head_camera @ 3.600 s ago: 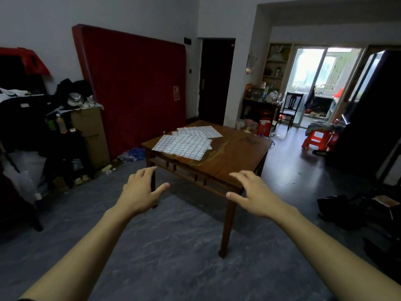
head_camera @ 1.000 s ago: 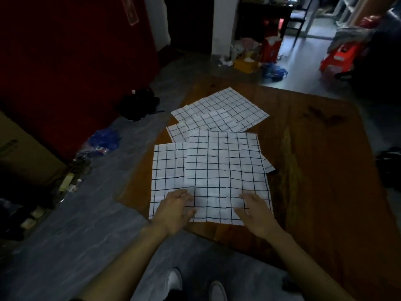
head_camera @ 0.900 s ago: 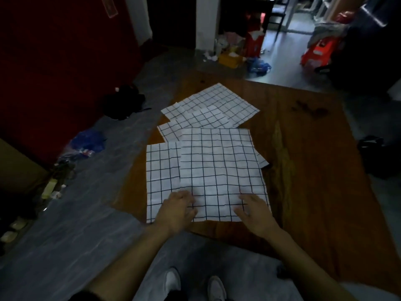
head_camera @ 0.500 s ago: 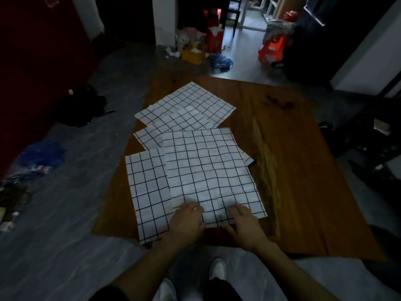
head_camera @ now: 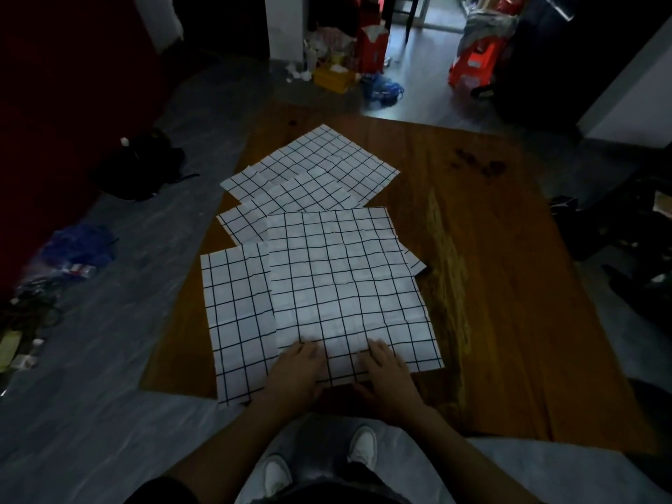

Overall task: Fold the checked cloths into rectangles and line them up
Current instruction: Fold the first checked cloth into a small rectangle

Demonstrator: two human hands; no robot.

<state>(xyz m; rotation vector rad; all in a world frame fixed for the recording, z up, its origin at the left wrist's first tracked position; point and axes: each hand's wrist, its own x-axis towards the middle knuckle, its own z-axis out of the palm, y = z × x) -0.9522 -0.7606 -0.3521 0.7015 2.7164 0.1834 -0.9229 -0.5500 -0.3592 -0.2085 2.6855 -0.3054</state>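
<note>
Several white checked cloths lie flat and overlapping on the left half of a brown wooden table. The top cloth is nearest me. A second cloth sticks out from under it on the left, and two more cloths lie beyond. My left hand and my right hand sit close together at the near edge of the top cloth. Their fingers lie on the fabric and the thumbs are tucked at the edge, pinching it.
The right half of the table is bare wood. A red panel leans at the left, with a black bag and a blue bag on the grey floor. Boxes and a red stool lie beyond. My feet show below the table edge.
I walked up to the table and put both hands on the top cloth. Over the last second my hands slid toward each other, back to its near edge.
</note>
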